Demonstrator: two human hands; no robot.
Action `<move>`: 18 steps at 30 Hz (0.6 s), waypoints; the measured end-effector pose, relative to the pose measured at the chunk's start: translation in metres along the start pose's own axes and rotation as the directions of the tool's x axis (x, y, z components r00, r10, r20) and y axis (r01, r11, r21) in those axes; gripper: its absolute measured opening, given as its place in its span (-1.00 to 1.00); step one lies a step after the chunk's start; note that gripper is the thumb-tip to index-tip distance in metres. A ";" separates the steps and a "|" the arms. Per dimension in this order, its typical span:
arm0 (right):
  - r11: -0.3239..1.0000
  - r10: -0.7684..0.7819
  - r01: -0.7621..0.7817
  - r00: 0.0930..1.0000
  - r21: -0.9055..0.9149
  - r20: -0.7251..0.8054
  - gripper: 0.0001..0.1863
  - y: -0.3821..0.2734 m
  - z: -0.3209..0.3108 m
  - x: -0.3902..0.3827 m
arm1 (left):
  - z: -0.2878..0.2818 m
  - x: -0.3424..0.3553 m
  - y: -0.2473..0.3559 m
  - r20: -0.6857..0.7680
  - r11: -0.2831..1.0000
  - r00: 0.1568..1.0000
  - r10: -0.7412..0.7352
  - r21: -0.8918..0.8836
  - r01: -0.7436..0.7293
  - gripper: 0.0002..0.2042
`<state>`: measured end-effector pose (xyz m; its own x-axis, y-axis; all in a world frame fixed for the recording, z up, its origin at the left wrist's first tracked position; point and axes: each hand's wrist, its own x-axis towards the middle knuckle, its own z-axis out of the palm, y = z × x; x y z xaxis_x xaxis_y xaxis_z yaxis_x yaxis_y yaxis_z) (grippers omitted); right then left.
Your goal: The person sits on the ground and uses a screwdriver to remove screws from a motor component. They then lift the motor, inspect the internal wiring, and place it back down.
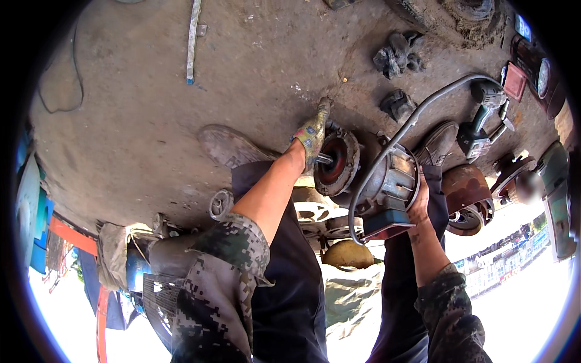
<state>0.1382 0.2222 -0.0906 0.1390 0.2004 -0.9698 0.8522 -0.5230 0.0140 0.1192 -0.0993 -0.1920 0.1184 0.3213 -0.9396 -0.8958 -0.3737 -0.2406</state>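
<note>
Left grip [312, 134], in a stained yellowish glove, right up at the end of the metal shaft [325, 158], dark fingertips pointing away from the body; whether those fingers are together or apart, I cannot tell from here; right grip [419, 198], bare, pressed against the far-end rim of the motor [387, 172], part of it hidden behind that rim, so I cannot say how firmly it is closed; and there's the motor itself, grey, ribbed and grimy, lying on its side between the two hands, its shaft toward the left, a round flange [336, 162] with a reddish-brown face around that shaft; a boxy blue-and-red housing [387, 222] on the near side, a thick grey cable [399, 134] arching over the lot and off to the right; out wider now, a left shoe [227, 146] and a right shoe [440, 140] planted either side; beyond them two dark lumps, one [396, 54] farther off, one [398, 106] nearer; over right, a green-and-black power tool [481, 118], a rusty cylinder [465, 186] nearer the body; far left, a narrow metal strip [192, 45] on the brown ground [133, 103]
</note>
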 end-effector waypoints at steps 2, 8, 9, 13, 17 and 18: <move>1.000 0.015 -0.015 1.000 -0.008 -0.006 -0.33 -0.001 0.005 -0.004 | -0.003 -0.005 0.000 0.051 0.996 0.998 0.040 -0.085 -0.035 -0.21; 0.995 0.035 -0.044 0.994 0.088 0.100 -0.19 -0.002 -0.001 -0.014 | -0.026 -0.027 -0.008 0.099 0.953 0.972 0.212 -0.242 -0.183 -0.18; 0.994 0.053 -0.066 0.990 0.092 0.133 -0.18 -0.003 -0.006 -0.015 | -0.030 -0.034 -0.010 0.026 0.948 0.968 0.251 -0.209 -0.240 -0.16; 0.986 0.043 -0.061 0.992 0.155 0.121 -0.23 0.001 -0.021 -0.011 | -0.039 -0.074 -0.026 0.006 0.933 0.940 0.341 -0.127 -0.337 -0.10; 0.965 0.074 -0.112 0.984 0.236 0.163 -0.24 0.011 -0.031 -0.007 | -0.022 -0.104 -0.045 -0.074 0.955 0.968 0.241 -0.159 -0.250 -0.42; 0.960 0.079 -0.123 0.981 0.253 0.178 -0.23 0.012 -0.032 -0.005 | -0.015 -0.108 -0.047 -0.070 0.945 0.952 0.299 -0.118 -0.305 -0.47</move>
<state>0.1643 0.2416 -0.0780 0.1139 0.0079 -0.9935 0.6729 -0.7363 0.0713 0.1549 -0.1290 -0.0828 -0.1251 0.1331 -0.9832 -0.8320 -0.5538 0.0309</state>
